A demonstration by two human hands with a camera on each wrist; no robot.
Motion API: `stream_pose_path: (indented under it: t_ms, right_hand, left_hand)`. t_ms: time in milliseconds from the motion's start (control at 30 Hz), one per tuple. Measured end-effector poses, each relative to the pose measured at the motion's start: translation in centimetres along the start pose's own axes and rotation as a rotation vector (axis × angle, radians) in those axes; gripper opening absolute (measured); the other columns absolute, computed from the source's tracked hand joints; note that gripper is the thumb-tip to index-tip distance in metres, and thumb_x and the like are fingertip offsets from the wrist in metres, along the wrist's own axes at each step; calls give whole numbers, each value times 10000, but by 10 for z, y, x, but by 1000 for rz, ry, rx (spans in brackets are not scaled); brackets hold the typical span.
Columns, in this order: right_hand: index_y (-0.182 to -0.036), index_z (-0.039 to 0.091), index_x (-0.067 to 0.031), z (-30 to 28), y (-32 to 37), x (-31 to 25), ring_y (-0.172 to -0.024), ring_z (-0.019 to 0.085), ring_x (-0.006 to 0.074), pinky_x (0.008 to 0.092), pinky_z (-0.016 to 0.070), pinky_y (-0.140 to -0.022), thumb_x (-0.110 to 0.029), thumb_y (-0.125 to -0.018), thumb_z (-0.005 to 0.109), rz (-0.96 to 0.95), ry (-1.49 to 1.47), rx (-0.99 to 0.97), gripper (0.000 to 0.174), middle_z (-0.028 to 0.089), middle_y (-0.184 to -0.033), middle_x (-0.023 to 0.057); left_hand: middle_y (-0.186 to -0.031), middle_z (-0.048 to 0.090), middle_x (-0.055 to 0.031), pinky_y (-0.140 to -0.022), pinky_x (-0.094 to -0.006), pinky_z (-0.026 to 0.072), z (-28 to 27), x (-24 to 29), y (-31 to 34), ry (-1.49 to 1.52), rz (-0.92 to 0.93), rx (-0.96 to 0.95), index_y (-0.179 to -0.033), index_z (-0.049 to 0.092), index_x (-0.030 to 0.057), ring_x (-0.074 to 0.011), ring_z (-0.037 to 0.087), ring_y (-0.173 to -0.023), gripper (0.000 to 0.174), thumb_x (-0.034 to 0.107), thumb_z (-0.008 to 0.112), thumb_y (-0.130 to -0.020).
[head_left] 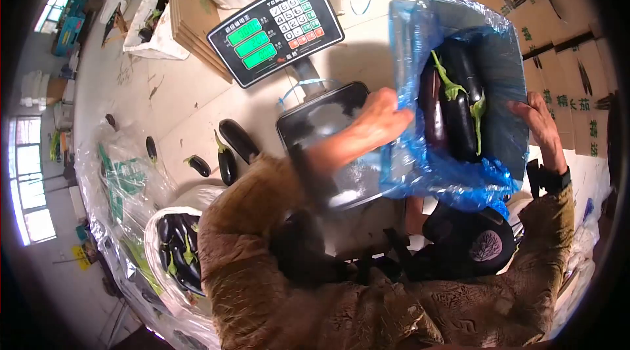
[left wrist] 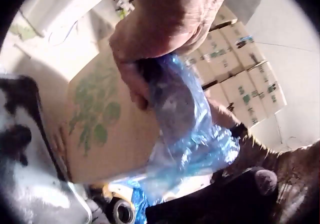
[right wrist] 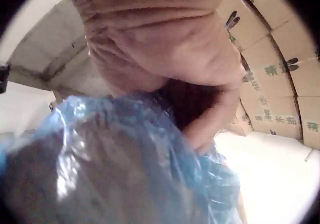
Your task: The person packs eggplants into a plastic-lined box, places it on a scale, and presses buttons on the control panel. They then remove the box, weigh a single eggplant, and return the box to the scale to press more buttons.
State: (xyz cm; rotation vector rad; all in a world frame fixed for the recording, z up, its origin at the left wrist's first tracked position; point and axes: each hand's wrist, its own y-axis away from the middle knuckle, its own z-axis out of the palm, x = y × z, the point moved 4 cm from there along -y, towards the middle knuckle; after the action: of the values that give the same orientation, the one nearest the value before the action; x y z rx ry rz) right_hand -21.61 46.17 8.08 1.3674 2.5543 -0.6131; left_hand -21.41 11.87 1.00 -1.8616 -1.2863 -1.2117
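Note:
A cardboard box [left wrist: 135,154], lined with blue plastic film [head_left: 453,183], is tilted toward me at the right of the head view. Several dark eggplants [head_left: 467,117] with green stems lie inside it. My left hand [head_left: 384,116] grips the box's left rim through the film, the fingers bent over the edge. On the opposite rim, my right hand [head_left: 541,120] holds on with the thumb on the inner side; the right wrist view shows its fingers curled over the film. Left of the box, a black-topped weighing scale [head_left: 328,120] stands partly behind my left forearm.
The scale's lit display [head_left: 275,32] rises behind its platform. Stacked cardboard boxes [head_left: 558,74] line the right side. Loose eggplants [head_left: 237,140] lie on the floor to the left, near a white sack [head_left: 155,235] of more eggplants. Flattened cardboard [head_left: 190,15] leans at the back.

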Motion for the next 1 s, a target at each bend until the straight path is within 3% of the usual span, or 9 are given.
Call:
stream_pose_path:
  t_ms: [200,233,433,533,667,767,867,900,1000]
  right_hand:
    - [-843,640,-3,-34,-13,-55,-716,540,112,255,403,-682,-262,-804,613,855,-379,-70,263,615,-768,25]
    - [-1038,639,12,-37,-15,-75,-959,522,177,294,381,-874,-337,-787,640,898,-526,-221,430,571,-958,75]
    - [-1117,624,25,8,-17,-144,-1047,494,272,355,379,-961,-129,-890,513,-152,-212,-230,296,478,-1097,122]
    - [-752,598,27,57,-39,-148,-595,420,120,304,368,-552,-141,-839,626,284,-513,-241,191,436,-641,14]
    - [-620,524,12,92,-57,-171,-495,328,80,310,261,-462,-197,-823,655,408,-673,-213,319,339,-505,-32]
    - [-756,610,42,105,-63,-163,-560,426,100,311,347,-507,-243,-855,656,468,-532,-573,305,480,-588,19]
    - [-971,648,58,86,-66,-186,-677,529,135,319,431,-604,-363,-868,671,547,-615,-377,434,606,-729,80]
    - [-1196,590,58,88,-70,-168,-889,612,222,347,490,-764,-473,-857,674,600,-556,-631,636,661,-1008,182]
    - [-1276,546,50,83,-61,-151,-1054,605,305,380,498,-858,-516,-854,655,612,-686,-306,714,601,-1212,237]
  left_hand:
    - [-844,599,-45,-735,-287,448,-38,5,77,307,7,-13,-1039,630,-23,-119,546,-786,218,162,612,-925]
    - [-846,614,-3,-708,-255,449,-64,51,99,-140,-70,28,-1048,635,-13,-84,552,-796,230,173,635,-913]
    - [-861,628,-28,-711,-250,466,-85,13,168,309,-398,-54,-1049,628,-46,-78,580,-795,250,150,615,-896]
    - [-869,629,-21,-711,-250,470,-98,-5,190,412,-508,-62,-1066,615,-62,-78,578,-781,301,176,614,-882]
    - [-886,627,-10,-733,-247,463,-105,-54,216,489,-607,-73,-1090,611,-54,-77,572,-813,343,209,623,-870]
    - [-916,626,-17,-771,-259,455,-111,-63,221,440,-537,-94,-1096,621,-38,-89,564,-873,337,226,623,-887]
    - [-967,621,-34,-809,-275,448,-128,-40,221,377,-645,-174,-1132,613,-22,-108,554,-920,429,343,615,-907]
    - [-1008,621,-50,-817,-285,454,-134,-33,221,369,-664,-144,-1182,587,-19,-122,561,-933,508,408,604,-906]
    - [-1096,617,-90,-840,-309,468,-142,-34,222,393,-638,7,-1284,521,-15,-158,581,-973,654,509,586,-896]
